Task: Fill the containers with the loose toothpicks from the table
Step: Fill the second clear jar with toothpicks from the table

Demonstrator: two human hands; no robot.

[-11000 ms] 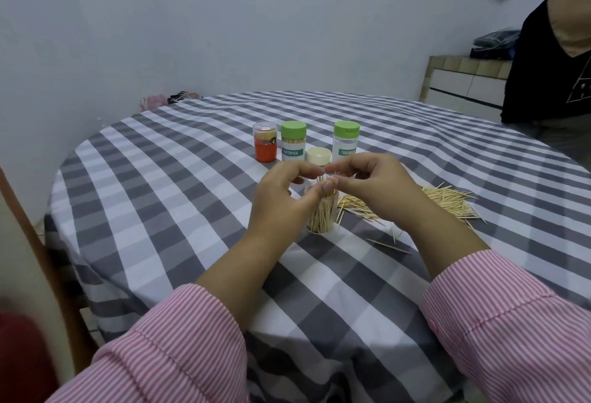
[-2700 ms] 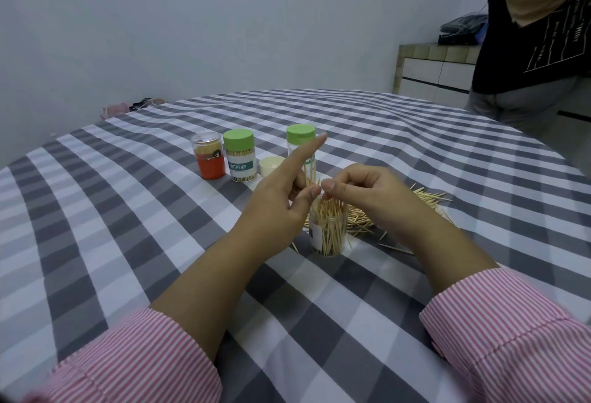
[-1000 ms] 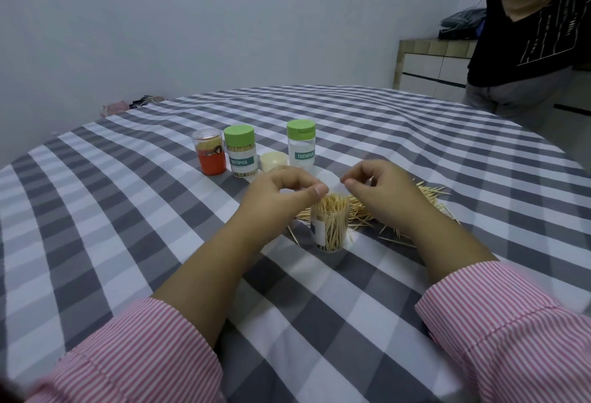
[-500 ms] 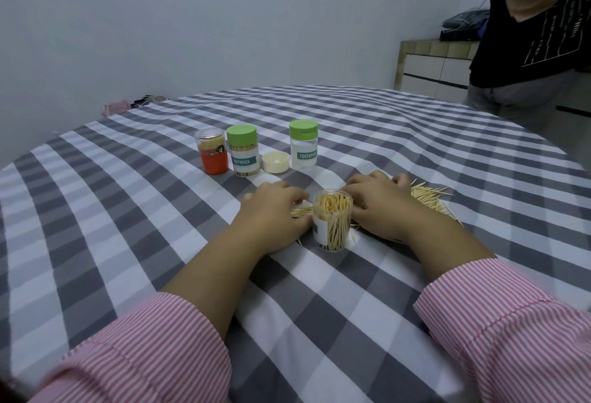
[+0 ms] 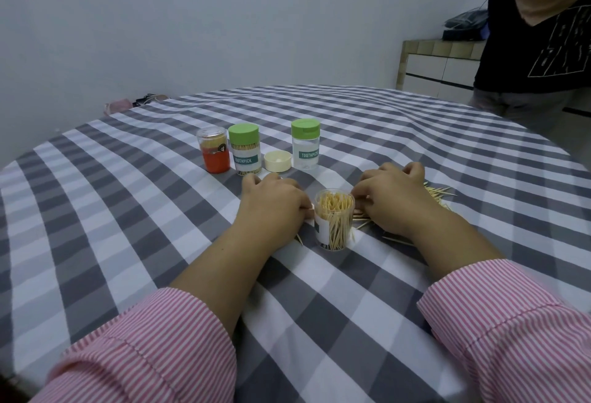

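An open clear container [image 5: 334,223], nearly full of upright toothpicks, stands between my hands. My left hand [image 5: 275,203] lies palm down on the cloth just left of it, fingers bent, fingertips hidden. My right hand [image 5: 395,195] lies on the pile of loose toothpicks [image 5: 439,195] to the right, fingers curled down into the pile. A few toothpicks stick out under both wrists. Behind stand a green-lidded full container [image 5: 244,153], a green-lidded container [image 5: 305,143] that looks almost empty, and a cream lid [image 5: 277,160].
A small jar with an orange label [image 5: 215,153] stands left of the green-lidded containers. The round table wears a grey-and-white checked cloth [image 5: 128,211]. A person in a black shirt [image 5: 537,51] stands at the far right beside a tiled counter [image 5: 438,63].
Both hands came down from above the container's mouth to the table, left beside the container and right onto the loose pile. In the last half second they barely moved.
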